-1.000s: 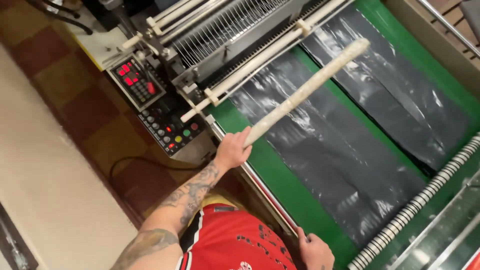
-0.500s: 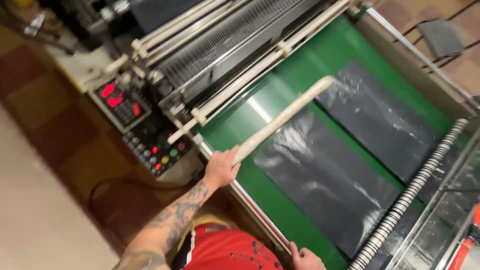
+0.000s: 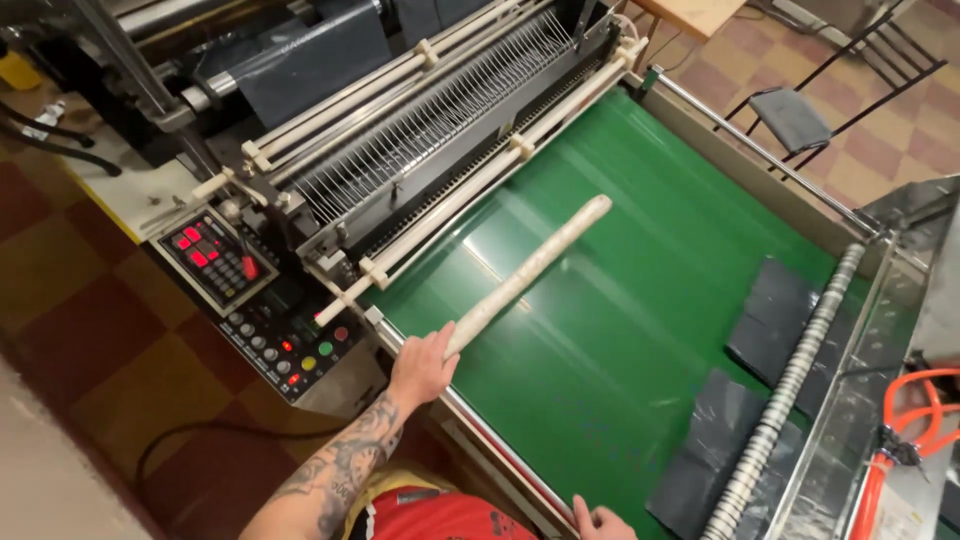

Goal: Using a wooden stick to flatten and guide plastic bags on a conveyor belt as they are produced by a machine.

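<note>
My left hand (image 3: 420, 368) grips one end of a long pale stick (image 3: 530, 272) that reaches out over the green conveyor belt (image 3: 600, 330). The stick's far end hangs above the bare belt near the machine's comb of thin rods (image 3: 440, 130). My right hand (image 3: 600, 520) rests on the belt frame's near edge at the bottom of the view, fingers closed over it. Two dark grey plastic sheets (image 3: 775, 315) (image 3: 710, 455) lie at the belt's far right end, partly under a white ribbed roller (image 3: 790, 385).
A control panel (image 3: 255, 300) with red displays and coloured buttons sits left of the belt. A black cable (image 3: 200, 435) lies on the chequered floor. A folding chair (image 3: 800, 115) stands at the upper right. An orange hose (image 3: 900, 440) runs at the right edge.
The dark sheets have travelled along the belt to its far right end, under the roller. The belt under the stick is now bare. My left hand still holds the stick.
</note>
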